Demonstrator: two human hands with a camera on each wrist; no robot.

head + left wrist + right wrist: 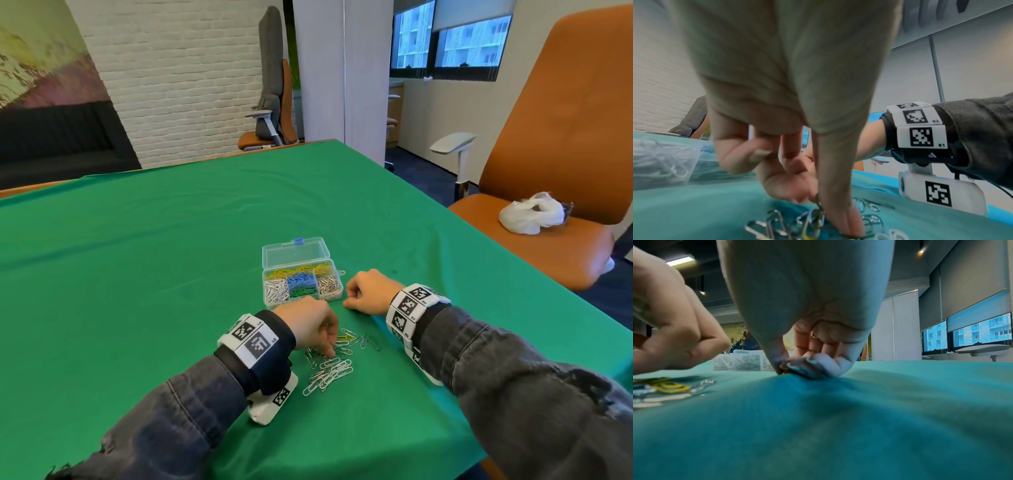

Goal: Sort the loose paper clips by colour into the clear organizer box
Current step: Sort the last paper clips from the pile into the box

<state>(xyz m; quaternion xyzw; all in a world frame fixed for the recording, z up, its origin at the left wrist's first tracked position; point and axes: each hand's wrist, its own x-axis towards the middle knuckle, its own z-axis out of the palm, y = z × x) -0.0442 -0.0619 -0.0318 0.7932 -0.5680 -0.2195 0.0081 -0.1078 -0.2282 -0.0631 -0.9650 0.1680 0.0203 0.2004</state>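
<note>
Ideally the left hand (310, 325), fingertips down in the loose paper clips (330, 371), should lift one colour only, while the right hand (368, 291) rests clenched on the tabletop (171, 274), its contents unclear.

The head view looks forward and down from above the tabletop (171, 257), taking in both forearms and the room beyond. The left wrist view sits low, just behind the left hand (789, 81), facing along its fingers toward the right wrist. The right wrist view sits almost on the green cloth, close behind the right hand (807, 305). All three show the organizer box (301, 277).
</note>
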